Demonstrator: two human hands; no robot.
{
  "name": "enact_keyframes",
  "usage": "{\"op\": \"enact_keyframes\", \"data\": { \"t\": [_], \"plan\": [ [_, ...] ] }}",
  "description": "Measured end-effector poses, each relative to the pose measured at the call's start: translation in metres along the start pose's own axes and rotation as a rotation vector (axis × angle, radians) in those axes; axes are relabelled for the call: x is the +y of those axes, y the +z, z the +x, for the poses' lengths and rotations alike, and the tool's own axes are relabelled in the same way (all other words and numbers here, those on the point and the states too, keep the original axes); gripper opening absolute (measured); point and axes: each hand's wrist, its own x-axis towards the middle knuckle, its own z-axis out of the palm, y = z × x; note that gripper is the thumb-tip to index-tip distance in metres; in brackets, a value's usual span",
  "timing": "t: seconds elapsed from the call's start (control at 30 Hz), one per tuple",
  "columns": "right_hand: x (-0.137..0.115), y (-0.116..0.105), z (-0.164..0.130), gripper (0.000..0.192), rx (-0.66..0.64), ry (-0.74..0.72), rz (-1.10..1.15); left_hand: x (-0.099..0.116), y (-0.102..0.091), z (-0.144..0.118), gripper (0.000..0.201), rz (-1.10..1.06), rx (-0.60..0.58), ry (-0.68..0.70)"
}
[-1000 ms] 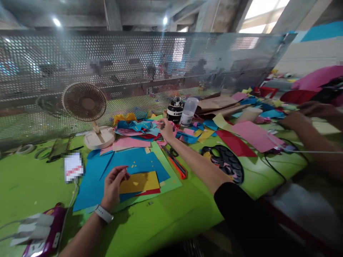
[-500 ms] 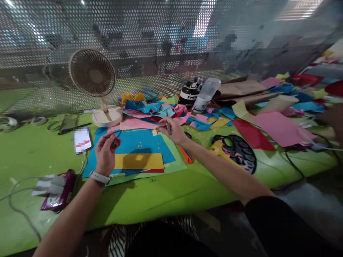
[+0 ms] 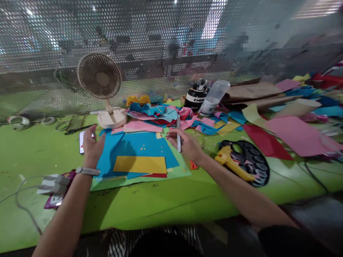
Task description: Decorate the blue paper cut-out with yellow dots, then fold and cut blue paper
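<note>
The right hand (image 3: 187, 144), at the centre of the frame, grips a slim white pen-like tool (image 3: 178, 134) upright between closed fingers. Left of centre, the left hand (image 3: 91, 144) hovers open and holds nothing, over the left edge of a blue paper sheet (image 3: 139, 146). A yellow paper rectangle (image 3: 140, 164) lies on the blue sheet. Farther back, upper left, stands a small beige fan (image 3: 100, 76).

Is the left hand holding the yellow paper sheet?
No, the left hand hangs open beside the blue sheets, apart from the yellow sheet.
</note>
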Motion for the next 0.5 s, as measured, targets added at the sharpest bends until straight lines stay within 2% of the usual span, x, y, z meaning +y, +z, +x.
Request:
{"op": "enact_keyframes", "data": {
  "t": [0.07, 0.13, 0.3, 0.37, 0.5],
  "plan": [
    [-0.001, -0.01, 0.003, 0.017, 0.054, -0.008, -0.028, -0.002, 0.001, -0.003, 0.05, 0.174, -0.054, 0.018],
    [-0.003, -0.021, 0.006, 0.017, 0.132, -0.03, -0.076, -0.001, 0.003, -0.007, 0.053, 0.306, -0.172, 0.06],
    [-0.017, -0.053, 0.01, 0.012, 0.334, -0.098, -0.254, -0.005, 0.005, -0.011, 0.053, 0.535, -0.385, 0.163],
    [-0.02, -0.064, 0.011, 0.011, 0.39, -0.097, -0.292, -0.01, 0.006, -0.009, 0.055, 0.599, -0.395, 0.152],
    [-0.012, -0.079, 0.012, 0.013, 0.462, -0.065, -0.28, -0.016, 0.008, -0.005, 0.045, 0.557, -0.384, 0.275]
  ]
}}
